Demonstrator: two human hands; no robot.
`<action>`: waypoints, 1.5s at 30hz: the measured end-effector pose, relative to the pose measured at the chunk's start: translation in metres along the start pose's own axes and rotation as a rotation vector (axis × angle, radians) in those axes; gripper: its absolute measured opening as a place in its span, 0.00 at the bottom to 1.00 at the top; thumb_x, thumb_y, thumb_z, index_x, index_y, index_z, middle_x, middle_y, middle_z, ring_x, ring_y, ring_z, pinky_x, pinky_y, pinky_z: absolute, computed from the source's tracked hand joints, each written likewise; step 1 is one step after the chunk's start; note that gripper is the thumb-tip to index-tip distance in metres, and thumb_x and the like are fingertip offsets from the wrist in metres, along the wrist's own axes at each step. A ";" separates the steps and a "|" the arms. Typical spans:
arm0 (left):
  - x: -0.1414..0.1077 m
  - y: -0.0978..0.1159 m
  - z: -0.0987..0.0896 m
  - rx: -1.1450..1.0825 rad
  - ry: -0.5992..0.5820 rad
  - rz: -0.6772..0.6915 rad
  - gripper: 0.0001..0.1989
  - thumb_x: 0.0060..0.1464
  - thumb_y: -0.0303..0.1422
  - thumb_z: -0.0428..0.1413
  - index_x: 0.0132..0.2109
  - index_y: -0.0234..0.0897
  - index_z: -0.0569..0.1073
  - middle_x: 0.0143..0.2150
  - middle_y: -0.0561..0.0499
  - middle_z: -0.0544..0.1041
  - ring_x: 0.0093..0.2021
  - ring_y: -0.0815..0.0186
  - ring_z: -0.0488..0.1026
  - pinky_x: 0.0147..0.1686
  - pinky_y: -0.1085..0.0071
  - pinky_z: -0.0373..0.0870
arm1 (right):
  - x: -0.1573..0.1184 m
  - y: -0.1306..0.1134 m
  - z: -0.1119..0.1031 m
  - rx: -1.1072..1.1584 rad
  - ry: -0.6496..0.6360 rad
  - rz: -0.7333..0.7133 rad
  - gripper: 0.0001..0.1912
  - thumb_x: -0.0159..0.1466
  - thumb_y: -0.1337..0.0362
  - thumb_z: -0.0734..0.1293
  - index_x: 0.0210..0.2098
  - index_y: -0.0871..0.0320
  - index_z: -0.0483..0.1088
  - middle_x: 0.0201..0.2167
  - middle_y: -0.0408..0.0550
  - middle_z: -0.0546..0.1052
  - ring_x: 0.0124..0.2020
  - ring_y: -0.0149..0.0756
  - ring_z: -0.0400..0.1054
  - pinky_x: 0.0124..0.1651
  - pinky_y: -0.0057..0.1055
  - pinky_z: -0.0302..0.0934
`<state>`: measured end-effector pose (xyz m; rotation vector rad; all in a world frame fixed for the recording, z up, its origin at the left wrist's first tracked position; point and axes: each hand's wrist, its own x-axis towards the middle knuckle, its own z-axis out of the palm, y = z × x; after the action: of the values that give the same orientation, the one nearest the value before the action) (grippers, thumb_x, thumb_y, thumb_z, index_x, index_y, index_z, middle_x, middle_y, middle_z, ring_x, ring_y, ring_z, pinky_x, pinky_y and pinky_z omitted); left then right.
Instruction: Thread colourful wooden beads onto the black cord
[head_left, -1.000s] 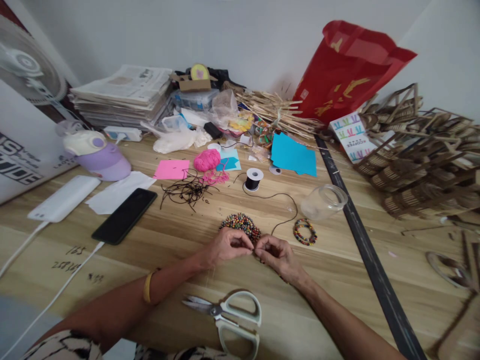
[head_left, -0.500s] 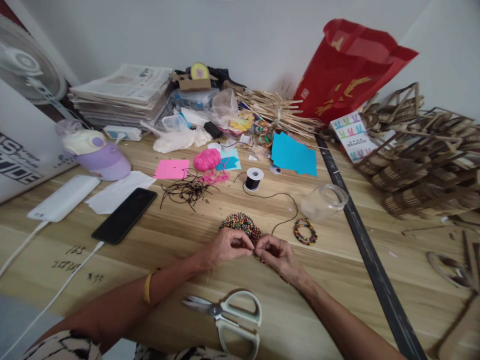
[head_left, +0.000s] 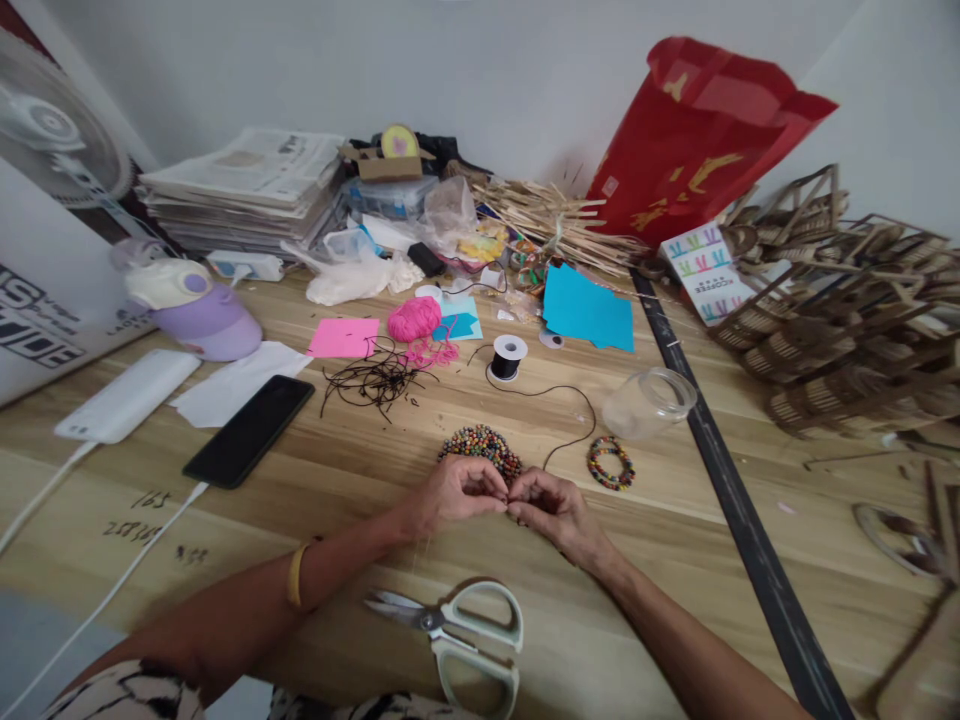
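Note:
My left hand (head_left: 459,492) and my right hand (head_left: 556,510) meet just in front of a heap of multicoloured beads (head_left: 480,445). Both pinch at the fingertips, and what lies between them is too small to make out. A beaded ring (head_left: 610,463) rests to the right of my right hand. Black cord runs from a spool (head_left: 509,358) in a loop down toward my right hand. Scissors (head_left: 450,630) lie partly spread below my hands, near the table's front edge.
A black phone (head_left: 249,430) and a white power bank (head_left: 127,395) lie at left. Cut black cords (head_left: 379,380) and pink yarn (head_left: 415,319) are beyond my hands. A clear jar (head_left: 649,403) lies at right, near a dark strip (head_left: 739,500) and wooden baskets (head_left: 825,370).
My fingertips have shifted very slightly, with my right thumb and fingers a little closer to the left ones. Everything else looks the same.

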<state>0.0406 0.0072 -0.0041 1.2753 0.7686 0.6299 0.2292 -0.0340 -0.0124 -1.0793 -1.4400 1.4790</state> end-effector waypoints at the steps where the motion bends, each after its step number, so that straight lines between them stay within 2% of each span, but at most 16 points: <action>1: 0.000 0.000 0.000 0.004 0.003 -0.002 0.11 0.40 0.31 0.65 0.30 0.30 0.73 0.26 0.52 0.75 0.27 0.72 0.70 0.30 0.76 0.65 | 0.000 0.000 0.000 0.003 -0.004 0.001 0.14 0.57 0.54 0.71 0.31 0.59 0.69 0.24 0.42 0.70 0.25 0.29 0.60 0.28 0.25 0.55; 7: -0.001 -0.003 -0.002 0.073 0.008 0.009 0.11 0.42 0.34 0.64 0.29 0.28 0.75 0.24 0.51 0.75 0.24 0.72 0.68 0.27 0.77 0.62 | 0.000 -0.003 0.001 0.001 -0.018 0.009 0.14 0.56 0.54 0.71 0.32 0.59 0.69 0.26 0.43 0.70 0.26 0.29 0.61 0.29 0.26 0.55; 14: -0.002 0.004 -0.002 0.215 0.019 0.058 0.09 0.47 0.33 0.61 0.30 0.29 0.77 0.27 0.49 0.77 0.27 0.70 0.69 0.29 0.76 0.63 | -0.001 -0.003 0.000 -0.083 -0.048 -0.033 0.12 0.59 0.55 0.68 0.31 0.58 0.68 0.25 0.43 0.68 0.27 0.30 0.60 0.29 0.26 0.55; 18: -0.002 0.006 -0.004 0.246 0.043 0.072 0.09 0.47 0.33 0.60 0.31 0.30 0.76 0.28 0.49 0.77 0.28 0.69 0.70 0.30 0.76 0.65 | -0.002 -0.005 -0.002 -0.125 -0.087 -0.094 0.14 0.60 0.55 0.67 0.26 0.58 0.66 0.26 0.44 0.68 0.28 0.31 0.60 0.30 0.27 0.55; 22: -0.002 0.006 -0.004 0.229 0.032 0.086 0.09 0.47 0.34 0.60 0.30 0.30 0.75 0.28 0.49 0.76 0.29 0.69 0.70 0.31 0.75 0.65 | -0.002 -0.007 -0.002 -0.059 -0.081 -0.139 0.17 0.60 0.55 0.68 0.22 0.58 0.61 0.25 0.45 0.67 0.28 0.32 0.60 0.32 0.29 0.56; 27: -0.005 0.006 -0.001 0.278 0.015 0.081 0.09 0.48 0.34 0.59 0.31 0.29 0.76 0.28 0.48 0.76 0.29 0.69 0.70 0.31 0.75 0.66 | -0.001 -0.004 0.001 -0.067 -0.033 -0.061 0.13 0.57 0.55 0.70 0.29 0.58 0.67 0.24 0.43 0.68 0.25 0.30 0.59 0.27 0.26 0.54; 33: -0.005 0.010 -0.001 0.355 0.023 0.127 0.07 0.49 0.32 0.59 0.31 0.30 0.76 0.29 0.49 0.77 0.29 0.69 0.71 0.31 0.76 0.66 | -0.002 -0.001 0.002 -0.019 -0.027 0.012 0.15 0.59 0.52 0.69 0.30 0.59 0.68 0.22 0.41 0.67 0.23 0.27 0.58 0.25 0.25 0.54; 41: -0.001 0.023 -0.021 0.542 0.187 0.261 0.05 0.52 0.30 0.57 0.32 0.33 0.77 0.31 0.50 0.79 0.31 0.68 0.72 0.35 0.74 0.66 | -0.001 0.000 0.001 -0.031 -0.025 0.007 0.15 0.61 0.51 0.66 0.31 0.58 0.67 0.22 0.41 0.64 0.23 0.28 0.55 0.25 0.25 0.50; 45: 0.002 0.027 -0.034 0.668 0.108 0.318 0.05 0.52 0.28 0.57 0.32 0.33 0.77 0.30 0.49 0.78 0.32 0.67 0.72 0.36 0.73 0.66 | -0.001 0.001 0.001 0.002 -0.022 0.021 0.15 0.61 0.52 0.66 0.31 0.58 0.66 0.22 0.39 0.63 0.23 0.27 0.55 0.25 0.25 0.50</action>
<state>0.0149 0.0339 0.0178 2.0152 0.9126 0.7295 0.2288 -0.0353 -0.0137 -1.0824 -1.4463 1.5115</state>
